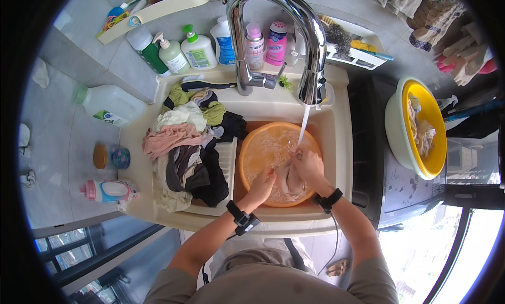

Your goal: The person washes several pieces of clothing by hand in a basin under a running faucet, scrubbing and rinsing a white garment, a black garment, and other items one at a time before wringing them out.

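Observation:
An orange plastic basin (244,177) of sudsy water sits in the sink. Water runs into it from the chrome faucet (311,83). My right hand (309,164) grips a wet, light pinkish cloth (291,177) beside the stream, and part of the cloth lies in the water. My left hand (262,185) is at the cloth's left side over the basin; its fingers are bent, and whether they pinch the cloth is unclear. Left of the basin, a heap of clothes (179,138) in pink, white, green and black lies on the sink's ribbed washboard (227,158).
Several bottles, among them a green-pump bottle (198,51), line the back ledge beside a scrub brush (209,84). A detergent jug (114,103) and a pink-capped bottle (112,190) lie at left. At right, a yellow basin (440,146) holding cloth is nested in a pale tub (398,150).

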Demonstrator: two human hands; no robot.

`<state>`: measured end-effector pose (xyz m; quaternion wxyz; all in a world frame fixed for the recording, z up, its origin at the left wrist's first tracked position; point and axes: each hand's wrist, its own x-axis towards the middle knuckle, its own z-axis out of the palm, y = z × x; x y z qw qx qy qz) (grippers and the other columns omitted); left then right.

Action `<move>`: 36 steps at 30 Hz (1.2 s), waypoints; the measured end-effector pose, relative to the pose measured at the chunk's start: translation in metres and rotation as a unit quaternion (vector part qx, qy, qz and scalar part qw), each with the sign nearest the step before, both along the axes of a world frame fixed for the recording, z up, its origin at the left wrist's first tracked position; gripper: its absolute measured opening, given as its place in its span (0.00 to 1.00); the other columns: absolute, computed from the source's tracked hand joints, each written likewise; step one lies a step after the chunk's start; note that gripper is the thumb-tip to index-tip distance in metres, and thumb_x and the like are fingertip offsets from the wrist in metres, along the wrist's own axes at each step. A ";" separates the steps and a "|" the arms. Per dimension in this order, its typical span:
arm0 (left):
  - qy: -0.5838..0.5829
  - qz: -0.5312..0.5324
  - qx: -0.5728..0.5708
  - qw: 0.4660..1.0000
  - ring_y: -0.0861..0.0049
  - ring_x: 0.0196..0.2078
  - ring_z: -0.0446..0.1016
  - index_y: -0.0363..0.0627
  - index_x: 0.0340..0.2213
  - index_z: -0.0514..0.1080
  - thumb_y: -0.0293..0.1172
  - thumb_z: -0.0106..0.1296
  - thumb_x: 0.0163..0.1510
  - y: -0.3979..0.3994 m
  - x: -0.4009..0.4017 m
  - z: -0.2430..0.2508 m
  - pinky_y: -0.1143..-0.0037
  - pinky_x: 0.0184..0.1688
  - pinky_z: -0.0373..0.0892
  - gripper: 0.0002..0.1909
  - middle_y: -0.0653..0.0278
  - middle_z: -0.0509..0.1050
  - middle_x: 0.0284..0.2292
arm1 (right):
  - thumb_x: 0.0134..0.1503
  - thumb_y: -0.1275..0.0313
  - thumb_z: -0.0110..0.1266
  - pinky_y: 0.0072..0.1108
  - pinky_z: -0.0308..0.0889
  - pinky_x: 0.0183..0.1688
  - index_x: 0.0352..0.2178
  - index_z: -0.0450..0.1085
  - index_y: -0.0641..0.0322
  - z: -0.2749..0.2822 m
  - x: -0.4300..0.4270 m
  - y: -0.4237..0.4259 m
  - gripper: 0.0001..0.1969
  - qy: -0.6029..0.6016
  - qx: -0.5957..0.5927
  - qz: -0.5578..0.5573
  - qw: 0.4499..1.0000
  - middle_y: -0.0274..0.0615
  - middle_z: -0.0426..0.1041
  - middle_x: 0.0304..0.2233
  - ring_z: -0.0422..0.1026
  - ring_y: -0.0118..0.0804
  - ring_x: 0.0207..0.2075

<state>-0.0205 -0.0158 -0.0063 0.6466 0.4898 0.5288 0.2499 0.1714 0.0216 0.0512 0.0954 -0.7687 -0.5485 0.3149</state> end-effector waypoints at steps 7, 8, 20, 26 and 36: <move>0.047 -0.069 0.065 0.994 0.72 0.37 0.72 0.35 0.43 0.64 0.35 0.49 0.53 -0.001 -0.040 0.044 0.76 0.41 0.67 0.19 0.55 0.72 0.36 | 0.47 0.59 0.54 0.50 0.56 0.51 0.59 0.43 0.40 -0.079 -0.009 -0.039 0.40 -0.190 -0.036 0.228 0.954 0.63 0.30 0.60 0.45 0.81 0.53; 0.046 -0.073 0.055 0.995 0.73 0.37 0.72 0.35 0.42 0.64 0.35 0.49 0.53 -0.003 -0.041 0.050 0.76 0.41 0.67 0.19 0.55 0.72 0.36 | 0.49 0.61 0.50 0.54 0.54 0.49 0.57 0.48 0.42 -0.088 -0.011 -0.047 0.33 -0.197 -0.035 0.261 0.944 0.59 0.31 0.60 0.42 0.78 0.55; 0.028 -0.051 0.027 0.998 0.75 0.41 0.71 0.36 0.42 0.66 0.34 0.47 0.55 -0.020 -0.072 0.063 0.78 0.43 0.65 0.16 0.58 0.72 0.38 | 0.49 0.73 0.48 0.29 0.68 0.34 0.39 0.70 0.54 -0.097 -0.012 -0.002 0.13 -0.081 0.069 0.336 0.936 0.46 0.74 0.31 0.73 0.42 0.30; -0.039 0.023 0.008 0.999 0.80 0.42 0.70 0.38 0.41 0.66 0.31 0.47 0.55 -0.027 -0.098 0.060 0.79 0.43 0.65 0.13 0.62 0.72 0.38 | 0.54 0.71 0.44 0.25 0.65 0.40 0.35 0.70 0.59 -0.008 0.028 -0.001 0.10 0.294 0.002 0.078 0.953 0.42 0.74 0.30 0.71 0.39 0.37; 0.017 0.005 0.007 1.000 0.80 0.40 0.70 0.38 0.41 0.66 0.31 0.47 0.55 -0.026 -0.079 0.080 0.79 0.42 0.65 0.13 0.63 0.71 0.37 | 0.42 0.50 0.54 0.65 0.44 0.46 0.52 0.56 0.44 -0.069 -0.037 -0.043 0.34 -0.201 0.060 0.295 0.932 0.51 0.61 0.51 0.55 0.60 0.54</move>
